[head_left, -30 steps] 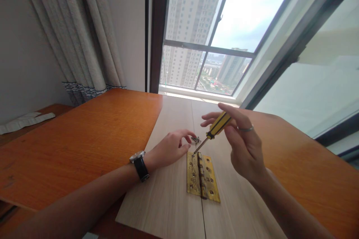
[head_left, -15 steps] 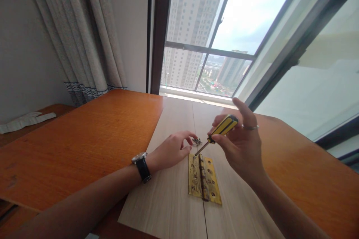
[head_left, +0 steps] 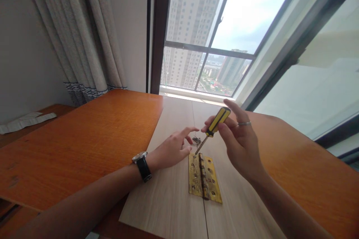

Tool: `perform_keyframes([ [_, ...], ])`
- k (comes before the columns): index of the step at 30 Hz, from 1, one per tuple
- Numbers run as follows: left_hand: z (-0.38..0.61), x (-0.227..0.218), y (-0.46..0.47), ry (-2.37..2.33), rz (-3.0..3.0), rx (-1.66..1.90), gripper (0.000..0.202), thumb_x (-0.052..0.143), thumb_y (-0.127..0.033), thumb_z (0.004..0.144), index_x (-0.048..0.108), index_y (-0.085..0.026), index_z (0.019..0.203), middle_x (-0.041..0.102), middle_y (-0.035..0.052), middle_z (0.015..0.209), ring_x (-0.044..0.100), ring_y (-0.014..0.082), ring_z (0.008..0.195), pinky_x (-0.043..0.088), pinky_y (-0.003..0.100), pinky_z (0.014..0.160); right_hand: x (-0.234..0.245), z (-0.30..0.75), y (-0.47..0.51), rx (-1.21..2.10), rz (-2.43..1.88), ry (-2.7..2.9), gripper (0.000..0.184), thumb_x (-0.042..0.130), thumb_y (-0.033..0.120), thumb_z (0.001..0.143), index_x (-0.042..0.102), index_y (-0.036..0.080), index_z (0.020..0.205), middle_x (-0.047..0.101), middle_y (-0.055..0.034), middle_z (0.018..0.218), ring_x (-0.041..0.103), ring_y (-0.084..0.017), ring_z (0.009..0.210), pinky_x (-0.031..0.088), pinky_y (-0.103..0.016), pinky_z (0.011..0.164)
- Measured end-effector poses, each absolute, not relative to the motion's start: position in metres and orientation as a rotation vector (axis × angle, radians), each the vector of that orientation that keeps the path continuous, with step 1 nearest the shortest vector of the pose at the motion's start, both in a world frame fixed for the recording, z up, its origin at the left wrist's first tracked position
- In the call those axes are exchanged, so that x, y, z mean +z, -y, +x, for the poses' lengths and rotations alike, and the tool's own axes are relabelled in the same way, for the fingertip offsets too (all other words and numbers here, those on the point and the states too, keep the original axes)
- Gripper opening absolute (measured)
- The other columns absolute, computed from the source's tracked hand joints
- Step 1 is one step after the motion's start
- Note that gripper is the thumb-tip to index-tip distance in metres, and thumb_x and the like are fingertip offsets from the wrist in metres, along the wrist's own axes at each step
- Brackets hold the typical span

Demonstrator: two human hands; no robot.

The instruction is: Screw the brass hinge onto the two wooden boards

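Observation:
My right hand (head_left: pixel 238 140) grips the yellow and black handle of a screwdriver (head_left: pixel 217 122) between thumb and fingers, its index finger raised. The screwdriver leans to the right, and its tip meets the upper left corner of a brass hinge (head_left: pixel 195 179). This hinge lies unfolded across the seam of two pale wooden boards (head_left: pixel 168 201). Just left of the hinge's top edge is my left hand (head_left: pixel 175 147), fingers bent and apart, with nothing visible in it. Beyond the hinge, near those fingertips, sits a small pile of screws (head_left: pixel 197 140).
The boards rest on an orange-brown wooden table (head_left: pixel 98 138). A window (head_left: pixel 207 50) rises at the far edge, with a grey curtain (head_left: pixel 75 33) to its left. A white strip (head_left: pixel 28 122) lies on a lower surface at far left.
My right hand has shifted a little left, and the screwdriver stands somewhat steeper with its tip at the same hinge corner. My left index finger has straightened slightly.

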State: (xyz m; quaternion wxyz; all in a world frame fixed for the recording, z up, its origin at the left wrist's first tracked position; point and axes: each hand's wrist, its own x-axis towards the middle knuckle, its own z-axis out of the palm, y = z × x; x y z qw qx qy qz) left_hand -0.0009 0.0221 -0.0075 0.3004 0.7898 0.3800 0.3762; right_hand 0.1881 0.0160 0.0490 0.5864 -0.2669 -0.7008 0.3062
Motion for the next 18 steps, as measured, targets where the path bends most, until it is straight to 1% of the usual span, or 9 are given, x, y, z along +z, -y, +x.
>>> perform_keyframes([
  [2,-0.0009,-0.0077,-0.0225,-1.01,2.095,0.995,0.058,0.054,-0.008,0.087,0.049,-0.024,0.142,0.068,0.0022,0.104,0.057,0.012,0.075,0.048,0.028,0.082,0.0495,0.1892,-0.0191,0.745,-0.663,1.597,0.039,0.07,0.022,0.091,0.063,0.034,0.128,0.077,0.0008,0.092,0.074,-0.017,0.078,0.062,-0.035,0.074],
  [4,-0.0012,-0.008,-0.0231,-1.014,2.098,0.992,0.056,0.054,-0.007,0.086,0.052,-0.023,0.14,0.069,0.0032,0.105,0.058,0.0135,0.079,0.047,0.029,0.084,0.0492,0.1907,-0.0209,0.744,-0.719,1.559,0.031,0.078,0.021,0.082,0.072,0.029,0.112,0.077,0.0011,0.086,0.074,-0.017,0.074,0.061,-0.033,0.072],
  [7,-0.0017,-0.009,-0.0238,-1.014,2.101,0.994,0.052,0.053,-0.006,0.087,0.055,-0.021,0.136,0.07,0.004,0.104,0.06,0.0153,0.084,0.047,0.03,0.085,0.0479,0.1921,-0.0201,0.713,-0.769,1.534,0.026,0.086,0.02,0.069,0.076,0.025,0.093,0.074,0.0024,0.078,0.069,-0.015,0.07,0.057,-0.028,0.068],
  [9,-0.0019,-0.0095,-0.024,-1.013,2.101,0.99,0.05,0.053,-0.007,0.087,0.056,-0.021,0.134,0.071,0.0039,0.104,0.059,0.0156,0.084,0.047,0.03,0.085,0.0469,0.192,-0.0184,0.689,-0.768,1.576,0.022,0.086,0.02,0.067,0.077,0.023,0.086,0.071,0.0024,0.076,0.066,-0.014,0.07,0.055,-0.027,0.066],
  [11,-0.0017,-0.0094,-0.024,-1.012,2.107,0.989,0.048,0.054,-0.007,0.087,0.058,-0.021,0.133,0.071,0.0037,0.103,0.059,0.0155,0.083,0.048,0.031,0.086,0.0459,0.1912,-0.0171,0.645,-0.76,1.631,0.014,0.083,0.023,0.072,0.076,0.023,0.085,0.07,0.001,0.08,0.064,-0.015,0.074,0.054,-0.028,0.067],
  [13,-0.0015,-0.0086,-0.024,-0.996,2.117,1.001,0.048,0.055,-0.007,0.087,0.06,-0.021,0.132,0.071,0.0036,0.103,0.059,0.0156,0.084,0.048,0.031,0.087,0.0446,0.1896,-0.0168,0.603,-0.759,1.66,0.01,0.078,0.028,0.081,0.076,0.023,0.089,0.068,-0.0004,0.084,0.064,-0.015,0.077,0.054,-0.029,0.069],
  [14,-0.0014,-0.0079,-0.0239,-0.981,2.121,1.017,0.048,0.055,-0.006,0.087,0.06,-0.021,0.132,0.07,0.0037,0.103,0.06,0.0156,0.085,0.049,0.03,0.087,0.0437,0.1885,-0.0168,0.601,-0.756,1.666,0.012,0.074,0.03,0.086,0.075,0.023,0.096,0.067,-0.0008,0.086,0.064,-0.016,0.078,0.054,-0.03,0.069],
  [16,-0.0015,-0.006,-0.0236,-0.936,2.133,1.054,0.044,0.053,-0.006,0.089,0.064,-0.021,0.129,0.07,0.0043,0.104,0.061,0.0157,0.088,0.049,0.03,0.087,0.0417,0.1859,-0.0168,0.631,-0.727,1.666,0.024,0.068,0.032,0.092,0.07,0.027,0.116,0.067,-0.0007,0.088,0.065,-0.016,0.077,0.056,-0.032,0.069],
  [18,-0.0018,-0.0038,-0.0229,-0.885,2.151,1.093,0.034,0.052,-0.01,0.094,0.068,-0.02,0.122,0.071,0.0052,0.104,0.062,0.0162,0.09,0.049,0.031,0.089,0.0398,0.1832,-0.0162,0.663,-0.675,1.652,0.044,0.064,0.03,0.096,0.054,0.035,0.139,0.068,-0.0003,0.091,0.068,-0.018,0.078,0.058,-0.036,0.07],
])
